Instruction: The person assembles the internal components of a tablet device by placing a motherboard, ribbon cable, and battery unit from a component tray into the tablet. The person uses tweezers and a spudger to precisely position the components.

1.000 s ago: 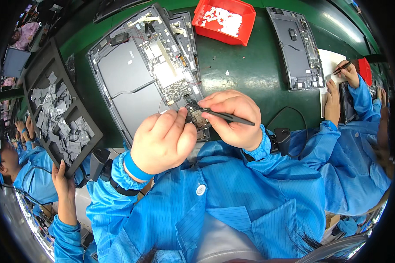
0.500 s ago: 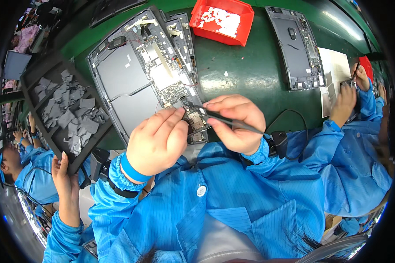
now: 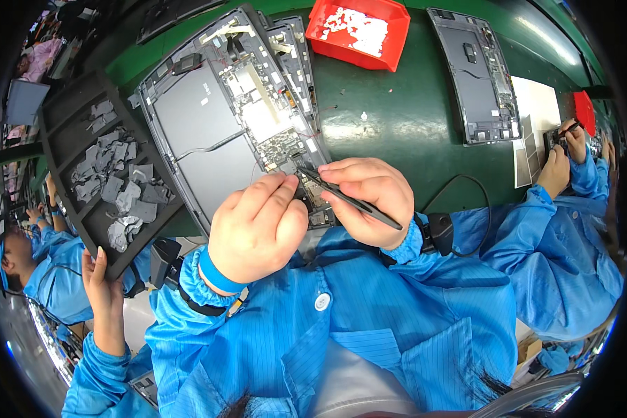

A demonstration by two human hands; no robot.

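Note:
An opened dark-grey device housing [image 3: 196,122] lies tilted before me, with a long circuit board [image 3: 282,148] along its right side. My right hand [image 3: 380,195] grips black tweezers [image 3: 377,214], whose tips reach the lower part of the board. My left hand [image 3: 258,224] rests over the near edge of the housing. Its thumb and fingertips are pinched close to the tweezer tips; whatever they hold is hidden.
A black divided tray [image 3: 66,159] of grey pieces stands at the left, held by another person's hand [image 3: 104,299]. Behind lie a red bin [image 3: 397,42] of white bits and another opened housing [image 3: 467,76]. At the right, a co-worker's hands [image 3: 556,171] work.
The tweezers have swung to a steeper slant, their tips still at the board. The grey pieces in the tray have shifted nearer. My left hand stays nearly in place.

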